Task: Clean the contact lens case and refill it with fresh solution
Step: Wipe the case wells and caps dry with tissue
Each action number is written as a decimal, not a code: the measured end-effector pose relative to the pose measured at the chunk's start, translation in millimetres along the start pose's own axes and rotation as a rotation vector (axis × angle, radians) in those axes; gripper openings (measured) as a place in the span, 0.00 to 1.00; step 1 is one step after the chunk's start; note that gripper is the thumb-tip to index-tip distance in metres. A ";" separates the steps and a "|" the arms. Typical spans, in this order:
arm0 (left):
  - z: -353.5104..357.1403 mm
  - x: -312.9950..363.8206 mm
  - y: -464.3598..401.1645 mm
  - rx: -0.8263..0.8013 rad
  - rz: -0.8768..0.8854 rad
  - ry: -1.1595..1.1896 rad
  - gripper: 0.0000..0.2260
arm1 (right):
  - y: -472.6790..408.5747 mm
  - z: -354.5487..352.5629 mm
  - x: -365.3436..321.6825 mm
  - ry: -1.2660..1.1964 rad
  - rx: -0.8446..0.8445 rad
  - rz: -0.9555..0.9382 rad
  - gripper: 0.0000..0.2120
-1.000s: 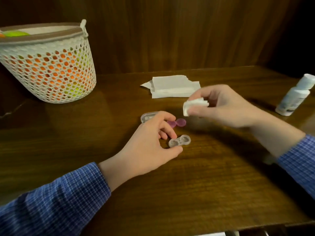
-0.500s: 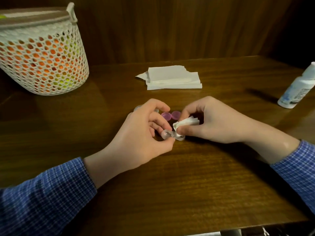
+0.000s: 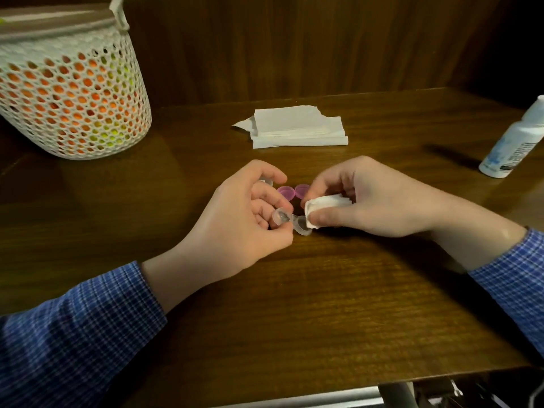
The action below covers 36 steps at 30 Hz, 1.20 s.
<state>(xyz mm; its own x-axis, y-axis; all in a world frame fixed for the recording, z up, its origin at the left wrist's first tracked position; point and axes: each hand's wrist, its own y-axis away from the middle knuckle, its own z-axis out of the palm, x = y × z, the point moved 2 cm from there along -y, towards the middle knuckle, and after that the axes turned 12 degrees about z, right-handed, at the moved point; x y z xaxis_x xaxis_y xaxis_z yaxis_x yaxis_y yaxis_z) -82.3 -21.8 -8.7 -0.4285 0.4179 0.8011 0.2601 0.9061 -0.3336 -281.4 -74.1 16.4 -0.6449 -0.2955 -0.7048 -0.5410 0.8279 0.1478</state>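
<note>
while the left hand point(image 3: 235, 222) pinches one end of the clear lens case point(image 3: 291, 220) near the middle of the desk point(image 3: 323, 304) to steady it, the right hand point(image 3: 368, 198) grips a folded tissue point(image 3: 322, 207) against the other well, likely wiping it; the bottle point(image 3: 515, 142) waits at the right edge.

Two hands are seen: a left hand point(image 3: 235, 213) and a right hand point(image 3: 368, 198). One clear lens case point(image 3: 294, 223) is held between them, and one folded wipe point(image 3: 323, 204) is pinched just above it. Two pink caps point(image 3: 294, 192) are counted behind the grip. One paper stack point(image 3: 297, 128), one bottle point(image 3: 512, 142) and one basket point(image 3: 70, 83) are seen farther off.
</note>
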 end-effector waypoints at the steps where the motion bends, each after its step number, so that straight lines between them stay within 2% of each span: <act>1: 0.0 0.0 0.0 -0.002 -0.004 0.003 0.28 | -0.7 1.3 0.6 -0.027 0.031 0.005 0.02; 7: -0.4 -0.2 0.4 -0.005 -0.002 0.007 0.27 | -4.0 4.3 1.7 -0.032 0.144 0.014 0.05; 9: -0.3 0.0 0.5 -0.008 -0.004 0.005 0.27 | -3.7 6.6 1.5 0.013 0.095 0.036 0.08; 14: -1.0 1.1 0.3 -0.015 -0.006 0.005 0.27 | -0.2 4.4 0.9 0.025 -0.003 0.045 0.05; 24: -1.9 -0.3 0.5 0.002 0.007 0.033 0.25 | 1.4 10.0 -1.8 0.009 0.116 0.024 0.04; 32: -1.8 -0.8 -0.1 0.032 0.021 0.094 0.22 | 0.2 16.9 -7.1 0.009 0.184 0.191 0.07; 36: -0.3 1.1 0.6 0.041 0.083 0.071 0.22 | -0.5 20.5 -8.4 0.035 0.205 0.261 0.07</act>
<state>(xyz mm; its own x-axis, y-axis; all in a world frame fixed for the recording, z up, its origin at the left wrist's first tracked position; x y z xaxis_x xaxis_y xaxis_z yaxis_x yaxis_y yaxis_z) -82.4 -20.8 -7.8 -0.3441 0.4875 0.8024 0.2565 0.8709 -0.4192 -264.7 -62.3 8.1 -0.7675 -0.0739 -0.6368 -0.2374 0.9555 0.1752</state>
